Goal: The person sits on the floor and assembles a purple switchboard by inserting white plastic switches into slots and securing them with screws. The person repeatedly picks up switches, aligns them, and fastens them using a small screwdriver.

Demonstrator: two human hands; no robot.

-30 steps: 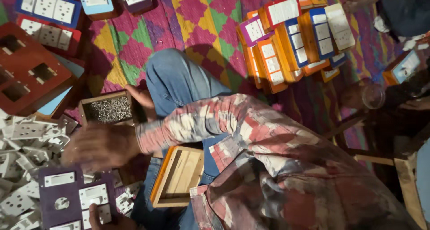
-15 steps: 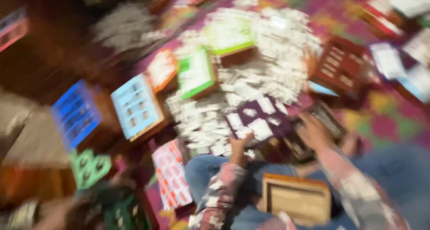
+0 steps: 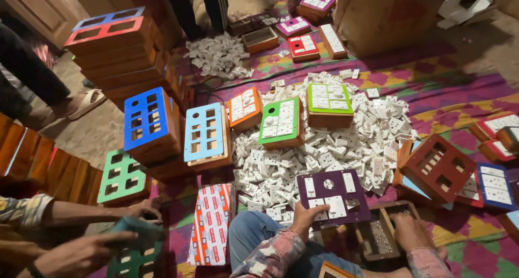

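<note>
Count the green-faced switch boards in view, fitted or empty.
3, perhaps more hidden. Two fitted green boards sit on the white switch pile. One empty green board leans at left, below the blue board. The co-worker's dark teal board is not counted.

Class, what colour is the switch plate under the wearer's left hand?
Purple plate, under the left hand; head view.

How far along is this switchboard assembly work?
Done: the green board and orange board already carry white fittings. In hand: the left hand steadies a purple board, partly filled, while the right hand rests at a tray of small parts. Left: the blue board shows empty cutouts, and a pile of white switches remains.
</note>
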